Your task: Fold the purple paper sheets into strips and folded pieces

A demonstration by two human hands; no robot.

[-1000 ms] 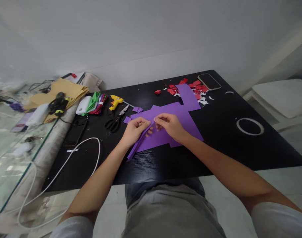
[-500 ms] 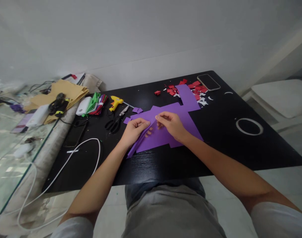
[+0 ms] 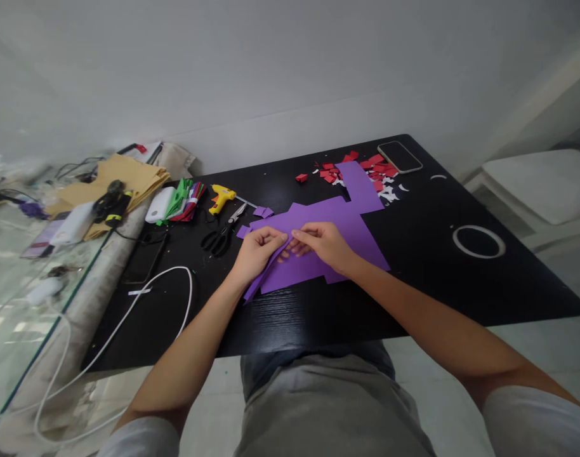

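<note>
My left hand [image 3: 257, 254] pinches a folded purple paper strip [image 3: 264, 277] between thumb and fingers, the strip slanting down toward the table's front edge. Close beside it, my right hand [image 3: 325, 246] has thumb and fingers pressed together at the upper end of the same strip. Below and beyond both hands, larger purple sheets [image 3: 356, 236] lie overlapping on the black table [image 3: 414, 273]. Small purple pieces [image 3: 264, 212] rest just behind my left hand.
Black scissors [image 3: 217, 241] and a yellow glue gun [image 3: 221, 198] lie left of the sheets. Red paper scraps [image 3: 378, 170] and a phone [image 3: 400, 157] are at the back right, a white ring [image 3: 479, 255] at the right. A white cable [image 3: 191, 285] loops at the left.
My right hand has moved slightly left, and its fingertips now meet the strip close to my left hand. My left hand keeps its hold with little movement.
</note>
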